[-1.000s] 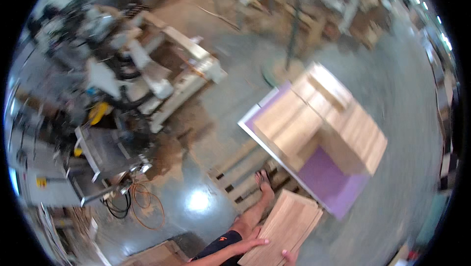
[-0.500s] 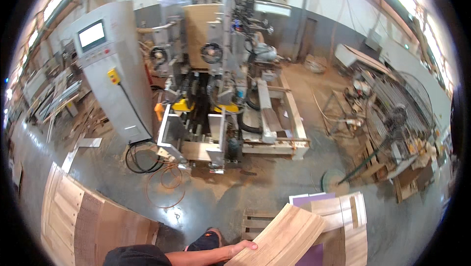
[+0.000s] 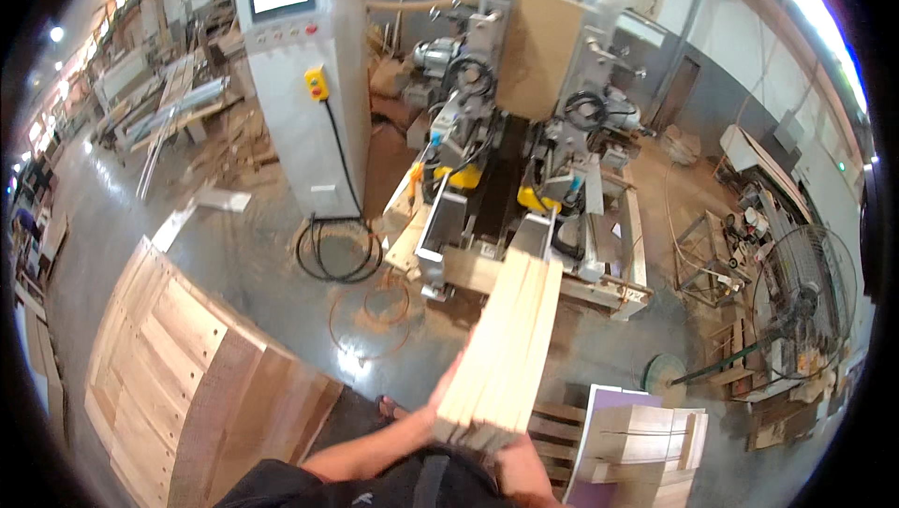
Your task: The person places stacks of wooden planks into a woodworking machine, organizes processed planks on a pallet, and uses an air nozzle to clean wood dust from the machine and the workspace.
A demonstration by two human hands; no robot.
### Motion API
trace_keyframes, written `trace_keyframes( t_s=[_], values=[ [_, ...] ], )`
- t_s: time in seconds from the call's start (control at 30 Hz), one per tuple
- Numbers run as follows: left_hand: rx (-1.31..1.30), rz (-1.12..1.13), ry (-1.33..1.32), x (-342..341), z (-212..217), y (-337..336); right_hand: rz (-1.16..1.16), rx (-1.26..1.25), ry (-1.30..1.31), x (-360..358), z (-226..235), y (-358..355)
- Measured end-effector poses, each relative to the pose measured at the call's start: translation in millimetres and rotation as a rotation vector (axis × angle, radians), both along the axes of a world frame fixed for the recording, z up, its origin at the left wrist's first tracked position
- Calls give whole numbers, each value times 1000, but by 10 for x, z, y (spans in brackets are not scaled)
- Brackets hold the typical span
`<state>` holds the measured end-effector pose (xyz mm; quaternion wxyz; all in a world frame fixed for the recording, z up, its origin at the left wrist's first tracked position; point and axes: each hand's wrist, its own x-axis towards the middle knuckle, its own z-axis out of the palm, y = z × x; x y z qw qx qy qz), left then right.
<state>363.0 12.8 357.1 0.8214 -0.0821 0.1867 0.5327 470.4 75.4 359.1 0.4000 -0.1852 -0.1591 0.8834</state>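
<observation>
A bundle of long pale wooden boards (image 3: pixel 506 349) is held out in front of me, its far end by the front of a woodworking machine (image 3: pixel 534 133). My left hand (image 3: pixel 448 391) grips the boards along their left side, near the close end, with part of its fingers hidden. At the right of that close end my right hand (image 3: pixel 518 461) holds them from behind and below; most of its fingers are out of sight. Whether the far end touches the machine cannot be made out.
At the left stands a grey control cabinet (image 3: pixel 309 124), with a black cable (image 3: pixel 332 250) coiled at its foot. Large wood stacks lie at lower left (image 3: pixel 187 368) and lower right (image 3: pixel 646 442). A fan (image 3: pixel 796 293) stands at the right.
The boards have moved from above the lower right stack up and left, and now point at the machine. My right hand has come into view on them. The whole view has shifted.
</observation>
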Motion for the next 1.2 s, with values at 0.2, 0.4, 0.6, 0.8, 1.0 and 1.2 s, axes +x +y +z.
trace_keyframes(
  t_s=[0.2,0.4,0.6,0.8,1.0,1.2],
  values=[
    [142,26,646,-1181,245,-312,127,3,-23,-1207,85,336],
    [569,703,1267,-1795,740,-307,172,31,-61,-1872,157,470],
    [539,886,1539,-2138,1006,-182,189,52,-58,-2356,211,579],
    [441,985,1767,-2321,1141,6,209,18,11,-2589,135,798],
    [394,1074,1822,-2359,1200,162,352,23,261,-2663,-118,1038],
    [294,1129,1921,-2291,1237,284,243,5,102,-2629,385,980]
  ],
)
